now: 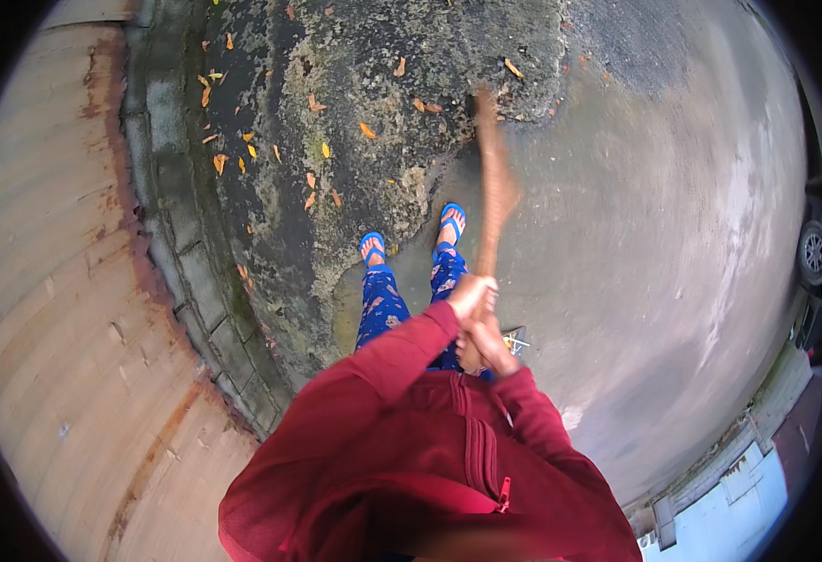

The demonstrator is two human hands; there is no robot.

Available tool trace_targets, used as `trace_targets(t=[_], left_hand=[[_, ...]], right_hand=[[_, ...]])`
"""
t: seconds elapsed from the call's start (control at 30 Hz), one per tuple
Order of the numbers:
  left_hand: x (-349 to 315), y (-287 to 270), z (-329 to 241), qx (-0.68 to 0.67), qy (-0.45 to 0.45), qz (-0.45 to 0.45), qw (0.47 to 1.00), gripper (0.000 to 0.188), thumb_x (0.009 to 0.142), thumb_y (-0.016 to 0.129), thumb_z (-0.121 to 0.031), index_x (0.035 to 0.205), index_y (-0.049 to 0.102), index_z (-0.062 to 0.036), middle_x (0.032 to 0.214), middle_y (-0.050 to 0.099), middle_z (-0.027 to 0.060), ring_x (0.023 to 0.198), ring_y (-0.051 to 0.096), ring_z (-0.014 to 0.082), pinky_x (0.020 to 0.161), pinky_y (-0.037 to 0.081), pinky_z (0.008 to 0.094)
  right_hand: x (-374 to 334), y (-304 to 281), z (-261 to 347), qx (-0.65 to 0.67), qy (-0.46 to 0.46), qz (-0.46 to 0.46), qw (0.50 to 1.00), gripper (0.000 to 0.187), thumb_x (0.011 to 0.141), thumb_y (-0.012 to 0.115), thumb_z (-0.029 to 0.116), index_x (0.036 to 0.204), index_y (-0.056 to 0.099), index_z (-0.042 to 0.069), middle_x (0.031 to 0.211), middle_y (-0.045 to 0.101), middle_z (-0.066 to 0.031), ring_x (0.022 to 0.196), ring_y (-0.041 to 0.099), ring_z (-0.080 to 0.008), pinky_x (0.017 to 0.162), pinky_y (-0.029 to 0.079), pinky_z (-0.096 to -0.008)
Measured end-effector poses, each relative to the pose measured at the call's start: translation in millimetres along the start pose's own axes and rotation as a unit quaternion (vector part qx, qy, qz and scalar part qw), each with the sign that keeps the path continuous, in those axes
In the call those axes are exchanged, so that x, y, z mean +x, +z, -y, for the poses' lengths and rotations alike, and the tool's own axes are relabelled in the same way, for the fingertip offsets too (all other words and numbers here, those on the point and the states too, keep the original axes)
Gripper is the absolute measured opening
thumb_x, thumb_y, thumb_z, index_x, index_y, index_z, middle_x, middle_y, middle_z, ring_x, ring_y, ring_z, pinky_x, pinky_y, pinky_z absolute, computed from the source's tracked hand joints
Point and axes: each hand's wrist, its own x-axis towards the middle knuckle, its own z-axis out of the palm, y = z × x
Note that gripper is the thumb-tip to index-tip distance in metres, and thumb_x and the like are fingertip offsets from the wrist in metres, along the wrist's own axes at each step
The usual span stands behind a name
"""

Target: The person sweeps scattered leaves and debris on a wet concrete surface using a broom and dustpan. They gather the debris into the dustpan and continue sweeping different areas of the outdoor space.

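Wet grey pavement (pixel 673 234) is lying below; both hands' fingers are gripping the long brown broom stick (pixel 491 201), left hand (pixel 473 296) above right hand (pixel 486 347), for sweeping orange leaves (pixel 366 130).

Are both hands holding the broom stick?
Yes, the left hand and the right hand both grip the broom stick, one above the other.

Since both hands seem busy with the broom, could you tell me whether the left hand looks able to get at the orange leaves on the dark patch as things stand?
Probably not. The left hand grips the broom handle with the right hand, and the leaves lie on the ground beyond the feet, far below the hands.
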Motion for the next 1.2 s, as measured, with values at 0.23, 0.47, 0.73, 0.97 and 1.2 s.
trace_targets(t=[0.23, 0.47, 0.73, 0.97, 1.2], left_hand=[[3.3, -65.5, -62.1, -0.084, 0.014, -0.085, 0.993, 0.010, 0.067, 0.052, -0.013, 0.062, 0.046, -0.0058, 0.051, 0.046, 0.0045, 0.044, 0.045, 0.0154, 0.045, 0.040, 0.0255], [-13.4, 29.6, -19.5, -0.058, -0.023, -0.044, 0.997, 0.016, 0.066, 0.052, -0.007, 0.079, 0.042, -0.0063, 0.053, 0.043, 0.0027, 0.041, 0.044, 0.0142, 0.038, 0.040, 0.0282], [-5.8, -34.9, -57.8, -0.224, 0.129, -0.174, 0.950, 0.010, 0.068, 0.048, -0.011, 0.064, 0.039, -0.0076, 0.051, 0.040, 0.0035, 0.044, 0.043, 0.0146, 0.044, 0.040, 0.0278], [-35.7, 30.5, -8.4, -0.081, 0.149, -0.072, 0.983, 0.024, 0.067, 0.049, -0.003, 0.086, 0.034, -0.0039, 0.055, 0.043, 0.0048, 0.039, 0.045, 0.0139, 0.033, 0.039, 0.0268], [83.0, 108.3, -85.9, 0.116, 0.038, 0.111, 0.986, 0.018, 0.063, 0.058, -0.018, 0.060, 0.053, -0.0014, 0.055, 0.052, 0.0079, 0.043, 0.049, 0.0159, 0.038, 0.040, 0.0303]], right_hand=[[42.1, 41.7, 35.5, -0.045, 0.006, 0.177, 0.983, 0.019, 0.069, 0.049, 0.002, 0.087, 0.045, 0.000, 0.052, 0.045, -0.0067, 0.038, 0.046, -0.0168, 0.036, 0.042, -0.0303], [-16.6, -14.2, 22.0, -0.067, -0.006, 0.007, 0.998, 0.017, 0.066, 0.048, 0.002, 0.083, 0.044, -0.001, 0.053, 0.045, -0.0064, 0.040, 0.047, -0.0166, 0.035, 0.041, -0.0282], [49.6, 0.9, 63.8, -0.218, -0.029, 0.237, 0.946, 0.023, 0.065, 0.055, 0.010, 0.084, 0.045, 0.002, 0.055, 0.046, -0.0041, 0.039, 0.046, -0.0141, 0.033, 0.040, -0.0260], [-32.0, -31.4, 11.1, -0.037, -0.042, 0.096, 0.994, 0.079, 0.065, 0.049, -0.003, 0.131, 0.008, 0.010, 0.058, 0.046, -0.0054, 0.039, 0.046, -0.0151, 0.035, 0.042, -0.0275], [41.7, -61.2, 105.9, 0.110, -0.135, -0.032, 0.984, 0.010, 0.074, 0.046, 0.007, 0.083, 0.043, 0.001, 0.053, 0.046, -0.0039, 0.042, 0.047, -0.0146, 0.038, 0.042, -0.0274]])
